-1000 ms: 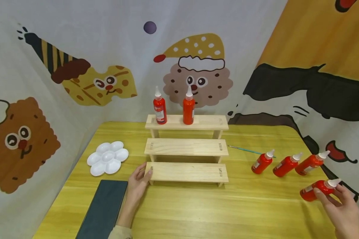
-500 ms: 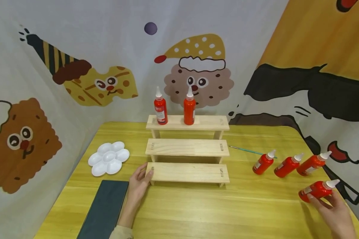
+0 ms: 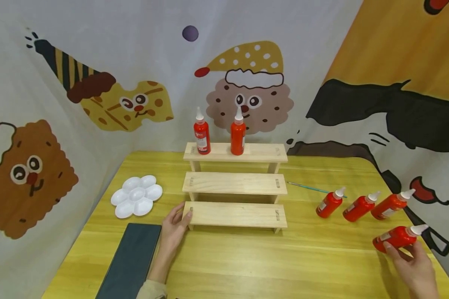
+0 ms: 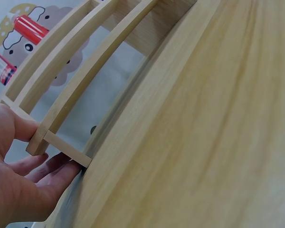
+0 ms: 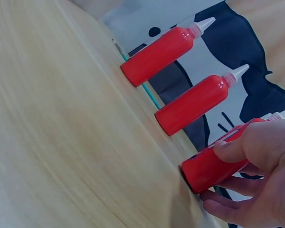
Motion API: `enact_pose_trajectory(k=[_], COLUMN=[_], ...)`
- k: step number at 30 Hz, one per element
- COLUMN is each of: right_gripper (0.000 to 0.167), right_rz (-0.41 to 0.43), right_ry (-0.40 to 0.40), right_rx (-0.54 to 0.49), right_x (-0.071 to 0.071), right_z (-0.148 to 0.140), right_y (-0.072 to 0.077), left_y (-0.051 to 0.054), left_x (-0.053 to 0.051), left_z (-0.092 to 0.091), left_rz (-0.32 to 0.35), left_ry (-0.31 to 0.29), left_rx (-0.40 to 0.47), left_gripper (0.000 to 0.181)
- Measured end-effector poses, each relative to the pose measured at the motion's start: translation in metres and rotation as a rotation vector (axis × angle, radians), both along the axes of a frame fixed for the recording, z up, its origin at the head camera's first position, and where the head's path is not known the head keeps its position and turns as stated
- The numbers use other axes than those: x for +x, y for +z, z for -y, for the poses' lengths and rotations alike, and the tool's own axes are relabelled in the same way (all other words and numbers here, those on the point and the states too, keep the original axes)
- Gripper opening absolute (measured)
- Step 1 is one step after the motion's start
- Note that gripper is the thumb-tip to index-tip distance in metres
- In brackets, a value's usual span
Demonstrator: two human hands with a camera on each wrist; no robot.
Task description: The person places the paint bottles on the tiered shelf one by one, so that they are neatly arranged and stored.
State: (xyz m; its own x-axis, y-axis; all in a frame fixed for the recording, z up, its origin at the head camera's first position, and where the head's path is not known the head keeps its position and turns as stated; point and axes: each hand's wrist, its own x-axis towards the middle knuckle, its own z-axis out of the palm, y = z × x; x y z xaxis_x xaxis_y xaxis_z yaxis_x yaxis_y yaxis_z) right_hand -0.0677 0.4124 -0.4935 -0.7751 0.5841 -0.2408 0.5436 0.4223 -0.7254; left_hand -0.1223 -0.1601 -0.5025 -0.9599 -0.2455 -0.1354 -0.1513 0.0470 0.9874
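Observation:
A three-step wooden rack [image 3: 233, 214] stands mid-table, two red bottles with white nozzles [image 3: 238, 138] upright on its top step. My left hand [image 3: 173, 232] grips the left end of the lowest step; the left wrist view shows the thumb on the board [image 4: 80, 90] and fingers by its leg. At the right, my right hand [image 3: 415, 265] holds a red bottle [image 3: 394, 238] between thumb and fingers, also seen in the right wrist view [image 5: 213, 164]. Behind it, three more red bottles [image 3: 359, 207] stand on the table.
A white flower-shaped palette [image 3: 136, 196] lies at the left, with a dark flat rectangular object [image 3: 131, 261] in front of it. A thin teal brush [image 3: 308, 187] lies behind the standing bottles. A cartoon-printed cloth [image 3: 153, 41] hangs behind the table.
My right hand has moved slightly left with the bottle in its fingers. My left hand keeps its grip on the rack. The head view has shifted a little.

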Motion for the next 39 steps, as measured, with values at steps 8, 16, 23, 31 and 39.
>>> enact_pose_trajectory(k=[8,16,23,31,39], right_gripper=[0.069,0.063,0.06,0.06,0.061], right_rz=[-0.058,-0.147,-0.197,-0.241,-0.325], right_ry=[-0.043,-0.082,-0.094,-0.066,0.075], right_rx=[0.091,0.184,0.23,0.224,0.222], right_x=[0.003,0.002,-0.003,-0.013,-0.025], right_z=[0.015,0.032,0.045,0.058,0.069], right_y=[0.02,0.047,0.07,0.088,0.1], left_y=[0.0,0.002,0.002,0.003,0.003], left_x=[-0.001,-0.003,-0.002,-0.001,-0.001], left_z=[0.0,0.0,-0.001,-0.001,-0.001], left_rz=[0.01,0.007,0.005,0.013,0.017], left_ry=[0.003,0.004,0.005,0.015,0.019], left_rx=[-0.003,-0.018,-0.015,-0.004,-0.008], left_gripper=[0.053,0.053,0.052,0.052,0.053])
